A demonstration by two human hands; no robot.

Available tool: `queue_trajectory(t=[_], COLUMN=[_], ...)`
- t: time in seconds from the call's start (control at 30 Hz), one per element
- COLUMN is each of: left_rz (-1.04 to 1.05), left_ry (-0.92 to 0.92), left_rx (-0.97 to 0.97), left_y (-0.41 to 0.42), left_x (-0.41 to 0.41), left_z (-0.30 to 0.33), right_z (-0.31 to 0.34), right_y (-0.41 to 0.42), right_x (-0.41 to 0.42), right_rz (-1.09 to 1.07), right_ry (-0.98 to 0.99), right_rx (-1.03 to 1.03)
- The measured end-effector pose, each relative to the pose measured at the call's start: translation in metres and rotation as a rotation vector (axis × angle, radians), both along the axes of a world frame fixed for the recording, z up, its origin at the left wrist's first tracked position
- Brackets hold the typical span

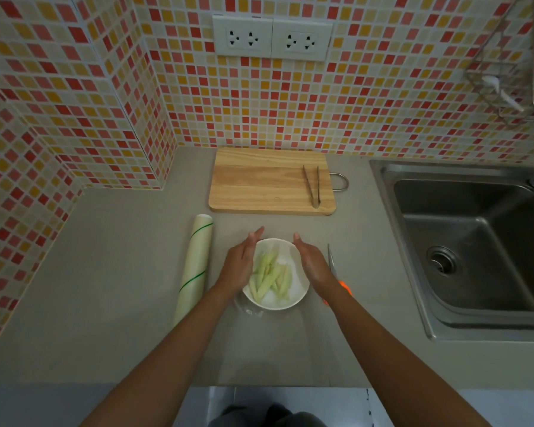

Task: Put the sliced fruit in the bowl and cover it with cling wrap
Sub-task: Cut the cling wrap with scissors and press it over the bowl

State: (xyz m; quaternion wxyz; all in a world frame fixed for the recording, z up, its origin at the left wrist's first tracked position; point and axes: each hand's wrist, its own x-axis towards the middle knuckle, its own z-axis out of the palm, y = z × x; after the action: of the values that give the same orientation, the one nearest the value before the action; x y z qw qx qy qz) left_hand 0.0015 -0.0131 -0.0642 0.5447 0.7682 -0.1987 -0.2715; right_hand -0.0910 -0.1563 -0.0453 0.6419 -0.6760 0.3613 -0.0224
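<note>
While one white bowl (285, 298) stands on the grey counter (105, 288), it is flanked by two hands. The left hand (240, 261) is laid along the bowl's left rim with its fingers straight and pressed together, nothing being pinched. The right hand (311, 262) is set against the right rim in the same manner, fingers extended and flat. The sliced fruit (270, 277), a pile of pale green strips too overlapped to be counted exactly, is seen inside the bowl. A film of cling wrap (249, 309) can be made out at the bowl's lower left edge; whether it spans the whole top cannot be told. One roll of cling wrap (195, 266), marked with two green lines, lies left of the bowl, apart from it. One pair of scissors (332, 260) with orange handles is partly hidden beneath the right wrist. Farther back, one wooden cutting board (265, 183) carries one pair of metal tongs (312, 186). One steel sink (475, 241) is set at the right, and two double sockets (272, 38) are mounted on the tiled wall.
</note>
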Motion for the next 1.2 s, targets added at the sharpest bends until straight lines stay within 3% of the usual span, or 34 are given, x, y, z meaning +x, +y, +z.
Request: queue_trajectory(t=[0.1,0.17,0.27,0.33,0.5,0.7,0.9,1.07,1.2], left_rz=[-0.055,0.138,0.589,0.728,0.721,0.717,0.445,0.759,0.77], left_ry=[-0.141,-0.262,-0.121,0.02,0.212,0.376,0.3,0.282,0.417], left_rx=[0.014,-0.009,-0.138,-0.161,-0.156,-0.215,-0.077,-0.114,-0.132], left_y=[-0.009,-0.011,-0.002,0.003,0.002,-0.005,-0.001,0.007,-0.004], left_x=[0.007,0.003,-0.026,-0.056,-0.094,-0.063,-0.023,-0.028,-0.052], left_z=[0.007,0.012,0.017,0.013,0.004,0.009,0.012,0.01,0.008], right_z=[0.002,0.003,0.004,0.005,0.003,-0.011,-0.013,-0.004,-0.005], right_y=[-0.002,-0.003,-0.004,-0.007,-0.004,0.014,0.016,-0.003,0.003], right_x=[0.002,0.002,-0.001,0.0,0.004,-0.01,-0.018,-0.01,-0.001], right_rz=[-0.081,-0.108,-0.1,-0.076,0.006,-0.192,-0.318,-0.379,-0.227], right_ry=[-0.098,-0.152,-0.187,-0.188,-0.137,-0.176,-0.226,-0.242,-0.192], right_rx=[0.025,0.058,0.086,0.082,0.106,0.134,0.121,0.092,0.181])
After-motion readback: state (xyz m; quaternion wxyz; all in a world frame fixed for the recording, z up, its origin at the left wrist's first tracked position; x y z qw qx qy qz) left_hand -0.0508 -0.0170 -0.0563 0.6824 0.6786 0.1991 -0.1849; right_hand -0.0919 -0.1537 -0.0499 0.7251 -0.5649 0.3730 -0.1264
